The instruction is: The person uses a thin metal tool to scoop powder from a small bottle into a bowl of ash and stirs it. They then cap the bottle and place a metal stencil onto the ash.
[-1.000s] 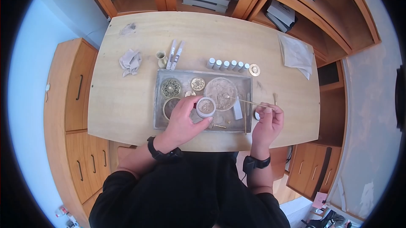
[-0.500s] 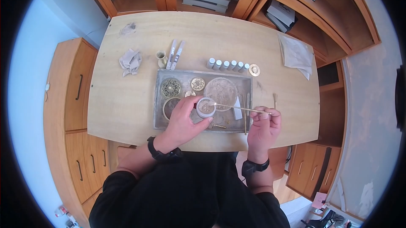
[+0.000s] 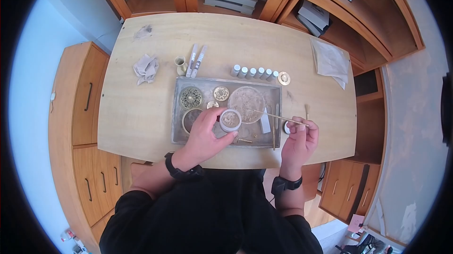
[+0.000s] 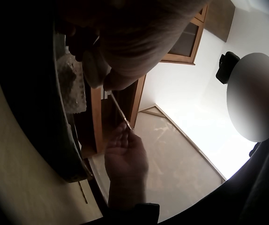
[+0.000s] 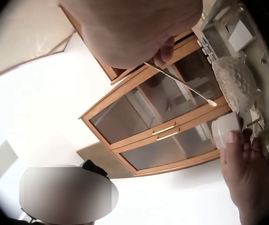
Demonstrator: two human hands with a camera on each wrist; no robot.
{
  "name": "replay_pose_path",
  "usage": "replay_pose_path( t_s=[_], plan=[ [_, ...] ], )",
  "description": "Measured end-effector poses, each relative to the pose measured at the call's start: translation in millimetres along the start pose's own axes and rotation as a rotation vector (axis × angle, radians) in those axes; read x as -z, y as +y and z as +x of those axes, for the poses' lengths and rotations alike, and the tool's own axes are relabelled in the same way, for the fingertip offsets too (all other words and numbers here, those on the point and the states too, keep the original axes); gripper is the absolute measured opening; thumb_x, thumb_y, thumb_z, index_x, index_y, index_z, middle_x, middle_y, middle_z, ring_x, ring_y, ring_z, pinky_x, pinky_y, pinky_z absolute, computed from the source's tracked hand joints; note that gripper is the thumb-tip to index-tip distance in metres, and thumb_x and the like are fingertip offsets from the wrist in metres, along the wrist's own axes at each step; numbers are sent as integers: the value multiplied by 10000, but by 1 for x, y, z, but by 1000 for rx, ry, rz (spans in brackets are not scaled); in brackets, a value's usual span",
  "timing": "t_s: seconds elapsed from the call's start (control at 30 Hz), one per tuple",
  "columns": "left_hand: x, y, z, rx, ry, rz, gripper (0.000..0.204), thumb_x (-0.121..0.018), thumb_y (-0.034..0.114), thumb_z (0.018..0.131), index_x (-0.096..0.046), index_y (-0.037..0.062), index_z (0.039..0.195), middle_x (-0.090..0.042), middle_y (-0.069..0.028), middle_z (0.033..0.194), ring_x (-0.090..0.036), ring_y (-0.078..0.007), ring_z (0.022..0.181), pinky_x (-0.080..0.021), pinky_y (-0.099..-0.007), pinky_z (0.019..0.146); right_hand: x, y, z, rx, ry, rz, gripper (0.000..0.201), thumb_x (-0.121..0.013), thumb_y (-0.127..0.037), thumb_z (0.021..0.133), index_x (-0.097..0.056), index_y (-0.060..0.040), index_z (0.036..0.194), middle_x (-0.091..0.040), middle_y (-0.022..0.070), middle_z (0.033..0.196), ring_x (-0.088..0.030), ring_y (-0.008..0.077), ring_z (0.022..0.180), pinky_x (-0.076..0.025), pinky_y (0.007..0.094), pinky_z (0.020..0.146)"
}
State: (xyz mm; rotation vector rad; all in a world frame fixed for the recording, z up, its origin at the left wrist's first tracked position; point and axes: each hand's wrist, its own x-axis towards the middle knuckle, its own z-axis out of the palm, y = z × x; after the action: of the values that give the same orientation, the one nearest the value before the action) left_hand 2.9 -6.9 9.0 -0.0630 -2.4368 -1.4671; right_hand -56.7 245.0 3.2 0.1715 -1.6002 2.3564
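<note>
Spooning powder (image 3: 230,119) appears to be the current step: the left hand (image 3: 205,135) grips the jar (image 3: 230,130), with the bowl (image 3: 247,88) near its 1 o'clock. At its 4 o'clock, the right hand (image 3: 299,143) pinches a slender spoon (image 3: 281,117), tip over the bowl; the next move calls for a level tip.

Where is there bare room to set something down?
Bare tabletop lies left of the tray, in front of the crumpled tissue, and behind the vials, left of the pale sheet. The tray is crowded, a jar held over it.
</note>
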Motion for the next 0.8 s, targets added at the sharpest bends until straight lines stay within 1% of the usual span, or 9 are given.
replay_pose_path(
  t_s=[0.1, 0.13, 0.2, 0.23, 0.33, 0.4, 0.5, 0.63, 0.8],
  plan=[
    [0, 0, 0, -5, -6, 4, 584, -863, 142, 786, -604, -2, 1290, -662, -189, 1166, -653, -347, 1057, -546, -429, 908, 5, 0, 2, -12, 49, -157, 136, -581, -54, 1062, -585, -15, 1192, -722, 160, 1102, -695, 195, 917, -559, 322, 863],
    [0, 1, 0, 5, -2, 2, 582, -864, 139, 782, -607, 2, 1285, -666, -182, 1172, -657, -342, 1071, -539, -423, 925, 5, 0, 2, -9, 61, -220, 137, -583, -58, 1062, -585, -9, 1190, -723, 156, 1102, -697, 186, 913, -558, 318, 862],
    [-1, 2, -1, 27, 3, -1, 576, -865, 134, 773, -613, 10, 1276, -672, -168, 1184, -664, -330, 1098, -525, -412, 959, 2, -4, 1, 26, 31, -292, 138, -587, -65, 1062, -586, 2, 1183, -728, 147, 1095, -699, 171, 914, -557, 310, 862],
    [-1, 2, 0, 18, 0, 6, 581, -865, 139, 776, -610, 5, 1281, -669, -173, 1180, -658, -336, 1091, -529, -420, 948, 1, -5, -1, 44, 19, -328, 140, -589, -68, 1062, -586, 8, 1179, -730, 143, 1092, -700, 163, 914, -556, 306, 862],
    [-2, 0, 0, 3, -9, 18, 592, -864, 149, 783, -603, -6, 1290, -663, -184, 1172, -644, -347, 1077, -537, -435, 930, 0, -5, -2, 79, -26, -353, 131, -588, -68, 1063, -588, 13, 1166, -732, 137, 1077, -700, 159, 912, -553, 298, 864],
    [-2, 1, 0, 15, -11, 11, 593, -864, 150, 782, -603, -7, 1291, -663, -183, 1176, -641, -347, 1079, -536, -435, 936, -3, -4, -4, 47, -49, -342, 120, -586, -64, 1063, -591, 11, 1157, -731, 133, 1069, -701, 159, 907, -552, 297, 866],
    [-2, 2, 0, 37, 5, 1, 562, -862, 123, 773, -616, 15, 1267, -674, -159, 1192, -659, -323, 1107, -520, -413, 964, -7, 1, -7, 7, -69, -326, 107, -586, -58, 1063, -593, 11, 1145, -729, 128, 1057, -702, 159, 898, -557, 300, 862],
    [-2, 1, 0, 34, 7, -6, 561, -860, 122, 774, -616, 13, 1267, -675, -161, 1189, -662, -324, 1104, -521, -413, 964, -13, 2, -8, -42, -81, -296, 104, -592, -58, 1063, -591, 9, 1142, -727, 127, 1048, -702, 162, 894, -570, 310, 849],
    [-1, 1, 0, 29, 11, -13, 558, -858, 119, 775, -617, 10, 1267, -677, -165, 1182, -665, -333, 1097, -523, -414, 959, -14, 7, -8, -74, -51, -241, 121, -600, -80, 1067, -584, 2, 1155, -720, 133, 1047, -702, 173, 894, -579, 320, 845]
  ],
)
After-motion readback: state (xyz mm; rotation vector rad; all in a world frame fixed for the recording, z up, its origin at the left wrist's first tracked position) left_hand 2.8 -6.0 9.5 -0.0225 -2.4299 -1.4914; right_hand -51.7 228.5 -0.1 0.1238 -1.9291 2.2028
